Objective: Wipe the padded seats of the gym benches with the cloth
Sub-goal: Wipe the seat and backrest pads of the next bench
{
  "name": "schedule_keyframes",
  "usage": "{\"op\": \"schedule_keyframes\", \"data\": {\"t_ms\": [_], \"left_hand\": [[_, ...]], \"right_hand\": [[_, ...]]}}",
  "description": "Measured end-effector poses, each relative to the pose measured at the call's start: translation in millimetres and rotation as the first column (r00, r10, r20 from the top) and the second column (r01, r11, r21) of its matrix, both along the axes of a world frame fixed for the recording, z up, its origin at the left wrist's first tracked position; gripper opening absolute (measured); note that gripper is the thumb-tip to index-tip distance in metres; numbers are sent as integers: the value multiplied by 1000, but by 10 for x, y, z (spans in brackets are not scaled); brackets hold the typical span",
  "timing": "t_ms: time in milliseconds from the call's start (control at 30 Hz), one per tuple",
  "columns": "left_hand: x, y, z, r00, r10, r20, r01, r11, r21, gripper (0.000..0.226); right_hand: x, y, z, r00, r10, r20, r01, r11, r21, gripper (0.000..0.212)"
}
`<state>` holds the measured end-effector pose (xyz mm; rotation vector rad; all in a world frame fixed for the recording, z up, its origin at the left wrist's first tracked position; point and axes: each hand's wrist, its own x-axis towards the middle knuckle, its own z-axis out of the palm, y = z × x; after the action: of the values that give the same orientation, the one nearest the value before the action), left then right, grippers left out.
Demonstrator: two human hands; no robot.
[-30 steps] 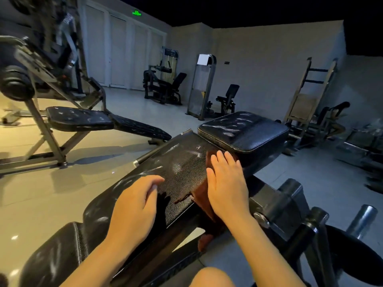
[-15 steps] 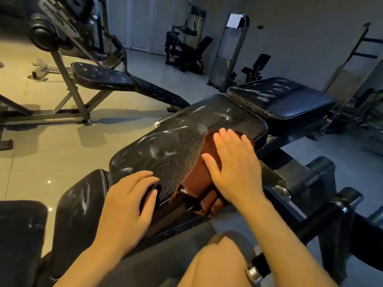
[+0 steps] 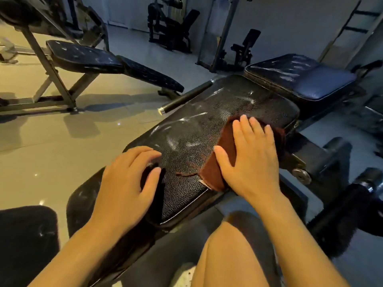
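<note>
A black padded bench seat (image 3: 199, 129) with pale dusty streaks fills the middle of the head view. On its right side lies a brown cloth (image 3: 223, 156). My right hand (image 3: 250, 154) presses flat on the cloth with fingers straight and spread. My left hand (image 3: 128, 183) rests on the seat's near left corner, fingers loosely bent, holding nothing. A second dusty pad (image 3: 298, 75) sits just beyond the seat at the upper right.
Another bench (image 3: 99, 61) on a metal frame stands on the tiled floor to the left. Gym machines (image 3: 172, 27) line the far wall. A metal bar (image 3: 184, 98) juts out left of the seat. Foam rollers (image 3: 352, 195) and frame parts crowd the right.
My right hand has slid the cloth along the seat's right side toward the near edge. The view has tilted down and closer. My left hand stays on the near left corner.
</note>
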<state>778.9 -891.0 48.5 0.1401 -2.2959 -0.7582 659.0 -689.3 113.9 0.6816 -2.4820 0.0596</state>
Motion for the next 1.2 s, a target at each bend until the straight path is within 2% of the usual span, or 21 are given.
{"op": "schedule_keyframes", "data": {"t_ms": [300, 433, 533, 600, 700, 767, 833, 900, 1000, 1200], "left_hand": [[132, -481, -31, 993, -86, 85, 92, 993, -73, 38], [277, -802, 5, 986, -107, 127, 132, 970, -205, 37], [427, -1013, 7, 983, -118, 140, 151, 955, -255, 38], [515, -1073, -27, 977, -151, 152, 186, 949, -254, 37], [655, -1099, -164, 960, -208, 189, 256, 925, -282, 37], [741, -1129, -251, 948, -231, 219, 291, 907, -305, 37], [785, -1183, -292, 934, -246, 258, 320, 899, -300, 37], [791, -1248, -286, 919, -263, 293, 348, 891, -292, 37], [802, -1346, -247, 906, -284, 314, 379, 876, -300, 36], [929, -1541, -198, 868, -317, 383, 443, 843, -305, 38]], "right_hand": [[972, -810, -758, 993, 25, 115, -25, 1000, -5, 65], [1194, -913, -928, 989, 88, 119, -95, 994, 51, 54], [1177, -847, -900, 983, 161, 84, -163, 987, 13, 49], [1104, -833, -792, 988, 128, 82, -126, 991, -32, 50], [871, -833, -556, 992, -83, 94, 90, 994, -67, 58], [707, -835, -438, 970, -221, 102, 228, 972, -56, 66], [642, -857, -424, 952, -287, 108, 291, 957, -14, 71], [680, -909, -483, 948, -299, 109, 300, 954, 12, 67], [848, -1015, -666, 955, -280, 99, 286, 956, -61, 56], [1380, -1308, -1039, 965, -181, 187, 211, 966, -150, 56]]}}
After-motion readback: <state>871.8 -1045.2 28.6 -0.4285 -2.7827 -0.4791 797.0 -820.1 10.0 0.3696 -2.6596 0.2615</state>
